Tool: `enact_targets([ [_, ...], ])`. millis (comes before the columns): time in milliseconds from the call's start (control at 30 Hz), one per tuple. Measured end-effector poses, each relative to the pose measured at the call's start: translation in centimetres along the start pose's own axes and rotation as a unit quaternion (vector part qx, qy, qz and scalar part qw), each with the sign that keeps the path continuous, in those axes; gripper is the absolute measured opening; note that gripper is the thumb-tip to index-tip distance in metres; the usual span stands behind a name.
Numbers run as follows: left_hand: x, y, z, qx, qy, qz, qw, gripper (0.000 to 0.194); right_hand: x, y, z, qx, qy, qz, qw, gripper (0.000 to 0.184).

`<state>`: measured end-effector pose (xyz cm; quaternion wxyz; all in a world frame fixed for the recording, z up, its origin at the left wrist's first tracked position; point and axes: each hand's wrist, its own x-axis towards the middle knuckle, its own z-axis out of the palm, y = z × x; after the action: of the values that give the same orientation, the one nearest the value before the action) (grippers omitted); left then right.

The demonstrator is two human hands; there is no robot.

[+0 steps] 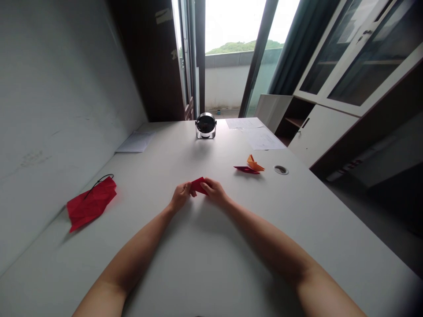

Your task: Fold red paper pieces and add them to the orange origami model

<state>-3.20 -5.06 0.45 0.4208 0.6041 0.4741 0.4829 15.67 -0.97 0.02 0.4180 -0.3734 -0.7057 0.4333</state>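
Head view: left hand (181, 195) and right hand (215, 190) pinch red paper (198, 185) near the frame's centre. Right of centre lie an orange piece (255, 165) and dark-red piece (244, 169).

Blown-out window (234, 24), soft shadows

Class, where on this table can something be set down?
Between creased red sheet and left forearm; between that and right forearm; between right forearm and table's right edge. Crowded: around orange folded piece, red folded piece and round hole.
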Motion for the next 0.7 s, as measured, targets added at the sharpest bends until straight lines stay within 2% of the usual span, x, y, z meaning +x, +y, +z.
enact_targets([
  [167,0.2,0.0,-0.2,-0.054,-0.003,-0.013,0.998,0.05,0.1,0.7,0.1,0.002,0.0,0.015,1.0,0.036],
  [300,0.1,0.2,-0.1,-0.009,-0.014,-0.003,1.0,0.038,0.2,1.1,0.0,-0.02,0.032,0.003,0.999,0.035],
  [467,-0.1,-0.1,0.0,0.038,-0.005,0.018,0.999,0.032,0.2,0.8,-0.1,-0.047,0.044,-0.004,0.998,0.036],
  [700,0.4,-0.8,-0.1,-0.054,0.016,0.002,0.998,0.037,0.1,0.4,-0.4,-0.061,0.081,0.003,0.995,0.043],
])
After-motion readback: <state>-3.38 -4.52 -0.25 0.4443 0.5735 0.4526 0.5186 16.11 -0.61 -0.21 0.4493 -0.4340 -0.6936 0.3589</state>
